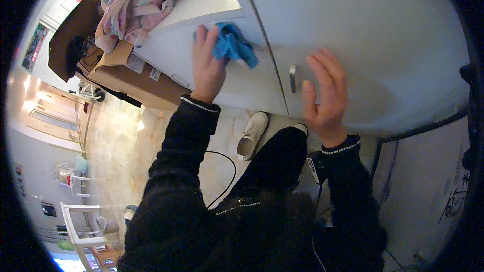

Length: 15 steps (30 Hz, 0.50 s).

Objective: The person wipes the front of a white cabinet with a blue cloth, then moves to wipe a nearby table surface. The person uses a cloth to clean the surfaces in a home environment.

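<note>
My left hand (pixel 209 68) holds a crumpled blue cloth (pixel 235 45) against the front of a white cabinet (pixel 169 45). Part of the cloth sits beneath the fingers and bunches out on the thumb side. To the right, my right hand (pixel 327 88) is open, its fingers slightly bent and thumb apart, over a pale cabinet door (pixel 363 15). A small metal handle (pixel 293 78) on that door lies just left of my right thumb. Whether the fingertips touch the door I cannot tell. A dark gap runs between the two cabinet fronts.
A cardboard box (pixel 151 95) stands left of the cabinet, with a pastel blanket (pixel 133 10) above it. A white shoe (pixel 253 133) is on the floor below my hands. A black cable (pixel 233 171) curves over the tiles. A grey panel (pixel 423 181) stands at right, white chairs (pixel 80 221) at lower left.
</note>
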Tool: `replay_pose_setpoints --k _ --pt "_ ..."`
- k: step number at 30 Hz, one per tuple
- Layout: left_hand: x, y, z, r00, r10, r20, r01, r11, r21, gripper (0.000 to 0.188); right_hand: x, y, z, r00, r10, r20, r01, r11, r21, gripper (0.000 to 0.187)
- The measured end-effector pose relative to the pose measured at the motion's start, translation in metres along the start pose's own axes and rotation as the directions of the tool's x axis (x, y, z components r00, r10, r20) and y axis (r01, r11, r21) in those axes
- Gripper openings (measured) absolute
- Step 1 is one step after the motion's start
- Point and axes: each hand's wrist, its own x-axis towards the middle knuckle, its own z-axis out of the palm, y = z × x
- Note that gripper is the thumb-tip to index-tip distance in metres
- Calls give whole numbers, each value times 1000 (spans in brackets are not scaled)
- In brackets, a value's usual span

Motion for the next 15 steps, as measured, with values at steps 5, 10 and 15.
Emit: replay_pose_setpoints --k 5,10,15 --pt "-16 -57 -3 937 -248 -244 220 966 -139 40 62 -22 56 966 -256 24 251 959 131 33" --pt "-34 -69 30 474 -842 -257 195 385 -902 34 98 -35 94 947 -314 71 321 938 -132 37" --pt "-50 -71 38 627 -520 -580 529 831 -173 33 102 -26 103 894 -406 189 448 817 -362 36"
